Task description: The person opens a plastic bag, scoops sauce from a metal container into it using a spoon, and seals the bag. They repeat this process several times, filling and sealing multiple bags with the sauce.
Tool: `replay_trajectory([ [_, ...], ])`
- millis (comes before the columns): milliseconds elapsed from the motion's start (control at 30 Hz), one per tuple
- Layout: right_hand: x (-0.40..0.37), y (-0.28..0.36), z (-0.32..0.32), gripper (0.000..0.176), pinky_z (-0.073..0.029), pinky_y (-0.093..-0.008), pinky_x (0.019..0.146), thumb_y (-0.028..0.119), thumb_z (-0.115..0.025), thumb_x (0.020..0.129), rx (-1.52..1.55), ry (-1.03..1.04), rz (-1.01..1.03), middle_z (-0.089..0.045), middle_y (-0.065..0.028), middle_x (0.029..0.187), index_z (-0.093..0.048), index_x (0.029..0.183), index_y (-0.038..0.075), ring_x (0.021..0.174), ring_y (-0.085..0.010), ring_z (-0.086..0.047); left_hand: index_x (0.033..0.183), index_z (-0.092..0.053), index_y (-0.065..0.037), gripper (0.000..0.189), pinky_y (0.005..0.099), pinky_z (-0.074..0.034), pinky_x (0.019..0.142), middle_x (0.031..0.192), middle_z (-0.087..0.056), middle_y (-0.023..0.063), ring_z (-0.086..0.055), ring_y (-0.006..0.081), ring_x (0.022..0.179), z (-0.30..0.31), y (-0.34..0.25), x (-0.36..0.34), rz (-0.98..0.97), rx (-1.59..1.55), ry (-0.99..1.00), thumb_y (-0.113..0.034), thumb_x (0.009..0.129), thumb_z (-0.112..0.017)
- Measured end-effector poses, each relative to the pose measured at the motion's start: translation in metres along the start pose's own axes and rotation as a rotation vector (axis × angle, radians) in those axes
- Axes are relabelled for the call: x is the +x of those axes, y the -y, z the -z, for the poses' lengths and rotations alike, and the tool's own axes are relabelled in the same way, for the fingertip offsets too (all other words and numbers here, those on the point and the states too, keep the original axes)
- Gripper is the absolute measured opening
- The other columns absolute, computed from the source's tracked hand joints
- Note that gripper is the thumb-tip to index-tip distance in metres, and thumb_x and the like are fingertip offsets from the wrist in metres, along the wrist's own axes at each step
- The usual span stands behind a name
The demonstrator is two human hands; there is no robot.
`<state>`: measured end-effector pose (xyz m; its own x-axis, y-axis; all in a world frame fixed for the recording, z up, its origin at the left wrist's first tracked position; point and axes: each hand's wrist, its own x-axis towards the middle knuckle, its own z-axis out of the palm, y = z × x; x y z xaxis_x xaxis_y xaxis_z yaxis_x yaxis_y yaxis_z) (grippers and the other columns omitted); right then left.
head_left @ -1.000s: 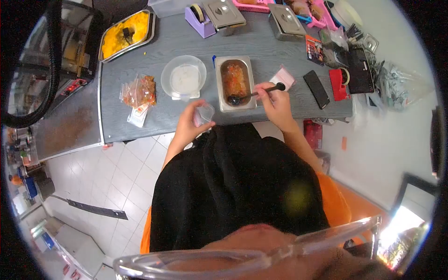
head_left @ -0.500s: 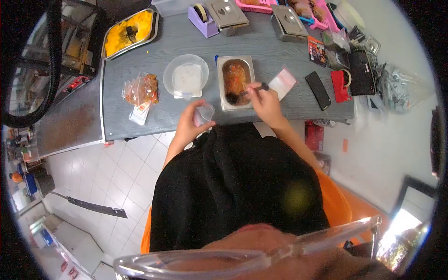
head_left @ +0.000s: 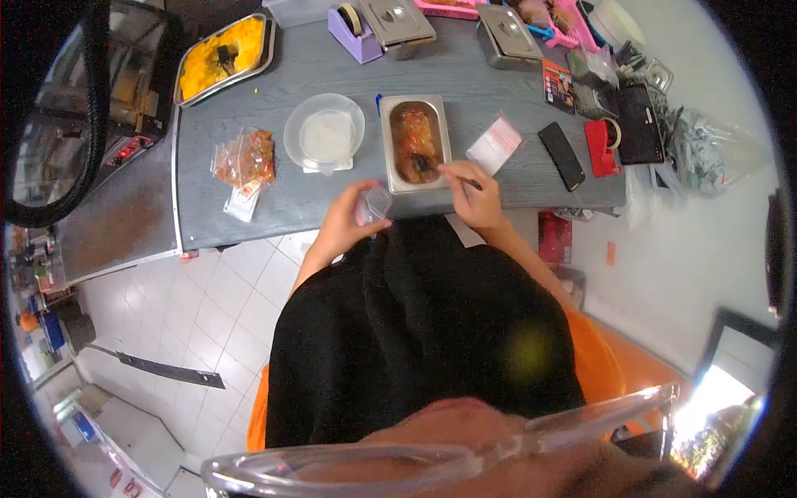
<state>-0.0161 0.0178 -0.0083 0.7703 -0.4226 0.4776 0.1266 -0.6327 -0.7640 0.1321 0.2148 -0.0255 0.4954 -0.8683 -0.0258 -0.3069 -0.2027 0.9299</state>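
Observation:
My left hand (head_left: 352, 219) is wrapped round a small clear plastic cup (head_left: 375, 204) near the table's front edge. In my right hand (head_left: 475, 192) is the handle of a dark spoon (head_left: 425, 163). The spoon's bowl sits in the reddish-orange sauce (head_left: 415, 133) at the near end of a rectangular metal pan (head_left: 444, 124). Left of that pan, a round translucent bowl (head_left: 326, 137) rests on a white base, which looks like a scale. Farther left lie clear bags of reddish food (head_left: 246, 159).
A metal tray of yellow food (head_left: 222, 60) stands at the back left. Along the back are a purple tape dispenser (head_left: 355, 35) and lidded metal containers (head_left: 400, 23). A printed packet (head_left: 496, 143), a black phone (head_left: 562, 156) and red tape holder (head_left: 601, 148) lie to the right.
The spoon's bowl has moved slightly within the sauce and its handle now slants the other way. My right hand has shifted slightly down, and the view has moved a little.

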Motion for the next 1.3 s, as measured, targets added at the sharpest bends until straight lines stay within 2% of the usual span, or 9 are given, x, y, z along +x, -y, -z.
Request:
replay_trajectory([
  [200,-0.013,-0.004,-0.015,0.009,-0.050,-0.0334,0.069,0.005,-0.054,0.086,0.022,-0.012,-0.141,-0.064,-0.0122,0.086,-0.061,0.090,0.001,0.079,-0.0236,-0.064,0.122,-0.047,-0.005,0.069,0.0349,-0.042,0.090,0.118,-0.055,0.0137,-0.053,0.0272,0.109,-0.007,0.007,0.004,-0.053,0.031,0.028,-0.022,0.063,-0.081],
  [267,-0.012,-0.006,-0.017,0.013,-0.049,-0.0267,0.067,0.005,-0.052,0.089,0.086,-0.164,-0.300,-0.064,-0.0110,0.086,-0.062,0.089,-0.003,0.071,-0.0166,-0.062,0.122,-0.048,-0.005,0.069,0.0351,-0.042,0.091,0.118,-0.055,0.0141,-0.053,0.0273,0.110,-0.007,0.006,0.003,-0.033,0.026,0.030,-0.023,0.064,-0.080],
  [367,-0.024,-0.019,-0.027,0.016,-0.049,-0.0255,0.066,0.007,-0.050,0.090,0.075,-0.092,-0.216,-0.064,-0.0117,0.086,-0.061,0.089,-0.005,0.074,-0.0163,-0.063,0.122,-0.048,-0.005,0.069,0.0351,-0.041,0.091,0.118,-0.055,0.0151,-0.053,0.0277,0.110,-0.008,0.009,0.003,-0.035,0.020,0.031,-0.023,0.064,-0.080],
  [500,-0.021,-0.018,-0.027,0.018,-0.052,-0.0288,0.064,0.011,-0.047,0.092,0.297,-0.237,-0.359,-0.063,-0.0126,0.083,-0.056,0.094,-0.004,0.067,-0.0197,-0.064,0.122,-0.048,-0.004,0.068,0.0346,-0.041,0.091,0.118,-0.055,0.0162,-0.053,0.0280,0.109,-0.005,0.004,0.004,-0.018,0.003,0.041,-0.021,0.064,-0.080],
  [667,-0.028,-0.061,-0.019,0.019,-0.054,-0.0344,0.063,0.013,-0.046,0.094,0.728,-0.574,-0.706,-0.060,-0.0174,0.086,-0.049,0.099,-0.005,0.070,-0.0236,-0.063,0.121,-0.048,-0.004,0.067,0.0345,-0.041,0.091,0.117,-0.056,0.0160,-0.053,0.0280,0.109,-0.003,0.006,0.005,-0.076,0.014,0.034,-0.019,0.064,-0.079],
  [767,-0.026,-0.063,-0.015,0.019,-0.055,-0.0351,0.063,0.013,-0.046,0.093,0.820,-0.699,-0.731,-0.059,-0.0184,0.086,-0.049,0.098,-0.005,0.071,-0.0255,-0.063,0.121,-0.048,-0.004,0.066,0.0344,-0.040,0.091,0.116,-0.057,0.0155,-0.053,0.0280,0.110,0.000,0.000,0.005,-0.059,0.000,0.028,-0.019,0.064,-0.079],
  [967,-0.024,-0.065,-0.013,0.021,-0.055,-0.0369,0.065,0.014,-0.049,0.092,0.914,-0.754,-0.870,-0.058,-0.0182,0.086,-0.048,0.096,-0.007,0.072,-0.0276,-0.062,0.116,-0.051,-0.003,0.063,0.0333,-0.041,0.090,0.111,-0.059,0.0124,-0.055,0.0260,0.106,0.004,0.000,0.006,-0.055,-0.038,-0.052,-0.018,0.062,-0.081],
  [1133,-0.007,-0.053,0.001,0.021,-0.054,-0.0353,0.065,0.014,-0.050,0.091,0.961,-0.729,-0.783,-0.057,-0.0170,0.085,-0.049,0.095,-0.006,0.072,-0.0268,-0.062,0.112,-0.054,-0.003,0.061,0.0338,-0.042,0.088,0.105,-0.061,0.0098,-0.056,0.0237,0.103,0.005,-0.003,0.023,-0.085,-0.032,-0.107,-0.018,0.061,-0.082],
  [1300,0.027,-0.023,0.022,0.019,-0.053,-0.0333,0.065,0.015,-0.048,0.092,0.967,-0.685,-0.617,-0.058,-0.0165,0.084,-0.050,0.095,-0.004,0.072,-0.0259,-0.062,0.108,-0.056,-0.004,0.059,0.0344,-0.044,0.083,0.100,-0.062,0.0096,-0.057,0.0260,0.097,-0.005,-0.014,0.052,-0.172,0.076,-0.269,-0.022,0.058,-0.083],
])
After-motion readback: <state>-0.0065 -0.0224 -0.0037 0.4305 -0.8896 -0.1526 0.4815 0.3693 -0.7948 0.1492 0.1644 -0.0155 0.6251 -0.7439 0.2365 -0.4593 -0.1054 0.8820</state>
